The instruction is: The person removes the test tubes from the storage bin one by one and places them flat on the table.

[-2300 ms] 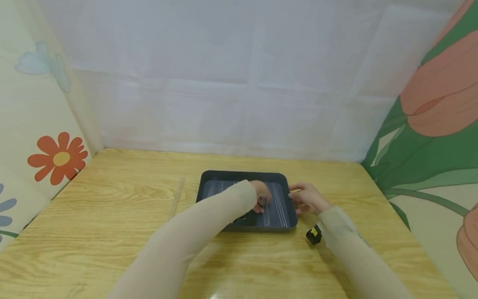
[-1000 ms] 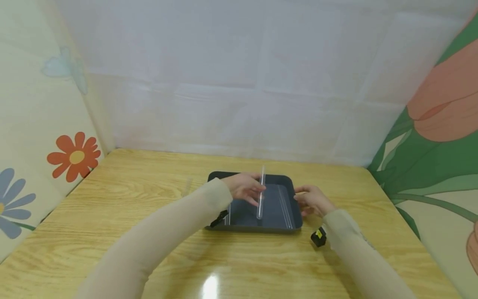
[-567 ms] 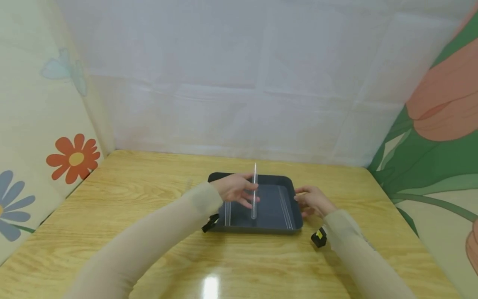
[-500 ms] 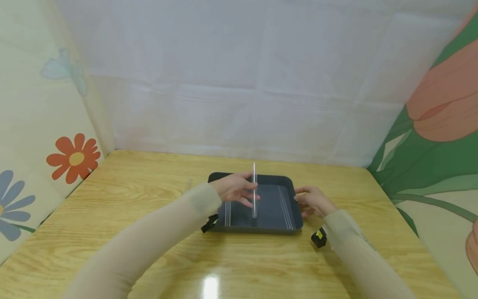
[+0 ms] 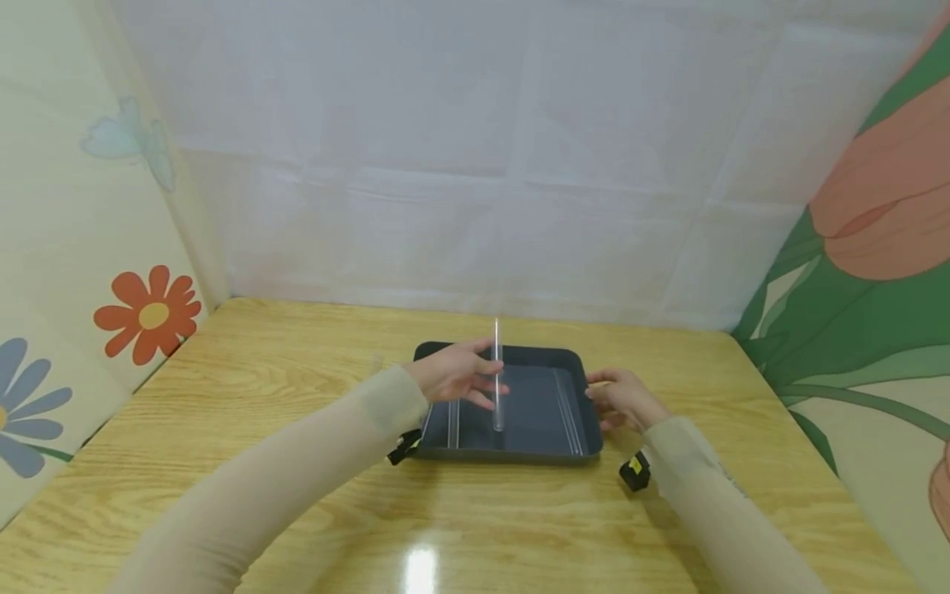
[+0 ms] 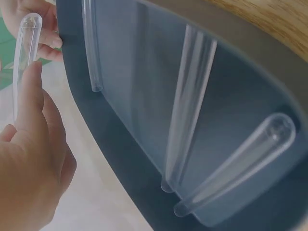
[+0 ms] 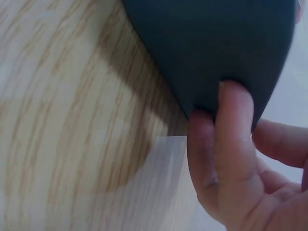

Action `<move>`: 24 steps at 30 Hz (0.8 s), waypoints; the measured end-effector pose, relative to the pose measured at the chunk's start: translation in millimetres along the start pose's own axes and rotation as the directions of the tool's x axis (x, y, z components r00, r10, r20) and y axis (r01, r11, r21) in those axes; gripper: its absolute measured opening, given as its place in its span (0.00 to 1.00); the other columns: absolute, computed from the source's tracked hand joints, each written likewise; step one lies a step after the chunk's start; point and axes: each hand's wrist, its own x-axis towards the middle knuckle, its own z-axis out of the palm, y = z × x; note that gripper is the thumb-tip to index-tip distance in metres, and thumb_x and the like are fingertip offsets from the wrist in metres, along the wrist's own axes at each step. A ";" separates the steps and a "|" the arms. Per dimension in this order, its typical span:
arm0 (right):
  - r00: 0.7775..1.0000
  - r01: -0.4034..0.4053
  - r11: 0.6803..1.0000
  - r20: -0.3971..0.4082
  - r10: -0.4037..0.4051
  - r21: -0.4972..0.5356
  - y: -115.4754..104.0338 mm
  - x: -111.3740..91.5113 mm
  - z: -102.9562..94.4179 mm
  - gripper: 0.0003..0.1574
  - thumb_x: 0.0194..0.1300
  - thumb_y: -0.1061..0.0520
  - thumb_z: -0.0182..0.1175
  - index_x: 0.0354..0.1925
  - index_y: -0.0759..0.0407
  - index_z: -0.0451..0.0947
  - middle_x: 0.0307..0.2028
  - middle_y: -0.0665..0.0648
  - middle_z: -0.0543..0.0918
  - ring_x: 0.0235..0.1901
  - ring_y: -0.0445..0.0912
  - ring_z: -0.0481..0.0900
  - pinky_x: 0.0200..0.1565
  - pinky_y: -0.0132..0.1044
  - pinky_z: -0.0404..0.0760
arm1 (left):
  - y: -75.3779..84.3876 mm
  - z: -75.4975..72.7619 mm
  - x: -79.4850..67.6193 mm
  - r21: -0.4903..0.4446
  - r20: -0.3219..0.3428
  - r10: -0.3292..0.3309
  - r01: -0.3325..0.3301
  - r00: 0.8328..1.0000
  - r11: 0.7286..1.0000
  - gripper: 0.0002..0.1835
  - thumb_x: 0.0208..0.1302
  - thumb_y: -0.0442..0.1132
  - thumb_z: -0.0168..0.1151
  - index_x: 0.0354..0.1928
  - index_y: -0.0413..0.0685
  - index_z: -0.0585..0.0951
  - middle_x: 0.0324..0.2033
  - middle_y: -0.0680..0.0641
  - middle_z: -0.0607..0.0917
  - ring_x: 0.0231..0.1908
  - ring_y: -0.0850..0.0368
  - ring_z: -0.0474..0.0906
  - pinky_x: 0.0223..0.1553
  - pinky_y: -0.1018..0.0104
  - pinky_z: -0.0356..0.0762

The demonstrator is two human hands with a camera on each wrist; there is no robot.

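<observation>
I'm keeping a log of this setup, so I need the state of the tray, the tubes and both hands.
Tray: open side up on the table, with tubes in it.
Tubes in the tray: clear, lying down, apart from the hands.
Held tube: raised above the tray; contents, if any, unclear.
Left hand: pinches the held tube.
Right hand: fingers touch the tray's outer wall.

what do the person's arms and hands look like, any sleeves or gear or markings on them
The left hand and right hand are ungloved. The left sleeve and right sleeve are long, pale cream, ending at the wrist. A small black device shows below the left wrist; a boxy black unit by the right one bears a yellow patch.
</observation>
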 end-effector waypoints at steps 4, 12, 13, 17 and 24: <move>1.000 0.009 1.000 0.007 -0.009 -0.003 -0.7 -0.3 0.6 0.28 0.73 0.65 0.52 0.67 0.73 0.63 0.36 0.57 0.84 0.30 0.42 0.81 0.26 0.33 0.83 | -0.3 -5.7 -5.3 0.013 -0.011 0.003 -0.003 1.000 1.000 0.39 0.78 0.31 0.45 0.81 0.60 0.40 0.76 0.34 0.56 0.67 0.33 0.69 0.41 0.57 0.88; 1.000 0.006 1.000 -0.006 -0.006 -0.011 -0.4 0.2 -0.4 0.28 0.73 0.65 0.52 0.68 0.73 0.63 0.37 0.58 0.84 0.31 0.43 0.80 0.26 0.32 0.83 | -1.4 -19.3 -20.9 0.061 -0.027 0.039 -0.037 0.999 0.997 0.39 0.79 0.33 0.44 0.81 0.61 0.38 0.76 0.31 0.53 0.67 0.32 0.68 0.31 0.66 0.86; 1.000 0.005 1.000 -0.006 -0.005 -0.013 -0.3 0.2 -0.6 0.28 0.73 0.65 0.52 0.68 0.73 0.63 0.38 0.58 0.84 0.31 0.43 0.80 0.26 0.33 0.83 | -1.7 -21.1 -22.7 0.063 -0.028 0.042 -0.040 0.999 0.997 0.39 0.79 0.33 0.44 0.81 0.60 0.37 0.77 0.31 0.52 0.67 0.32 0.68 0.31 0.66 0.86; 1.000 0.001 1.000 -0.004 -0.001 -0.014 0.2 -0.2 -1.1 0.28 0.73 0.65 0.52 0.68 0.73 0.63 0.39 0.60 0.84 0.32 0.43 0.81 0.27 0.33 0.83 | -2.9 -27.0 -29.1 0.075 -0.043 0.053 -0.049 0.998 0.996 0.39 0.79 0.33 0.44 0.81 0.59 0.37 0.76 0.31 0.52 0.67 0.32 0.68 0.32 0.65 0.86; 1.000 0.005 1.000 -0.005 -0.005 -0.017 2.1 -0.2 -2.0 0.28 0.73 0.65 0.52 0.68 0.73 0.63 0.41 0.62 0.84 0.32 0.44 0.81 0.28 0.34 0.84 | -10.2 -38.8 -40.7 0.105 -0.078 0.055 -0.046 0.995 0.993 0.38 0.80 0.35 0.44 0.81 0.63 0.39 0.77 0.31 0.52 0.67 0.33 0.69 0.33 0.66 0.87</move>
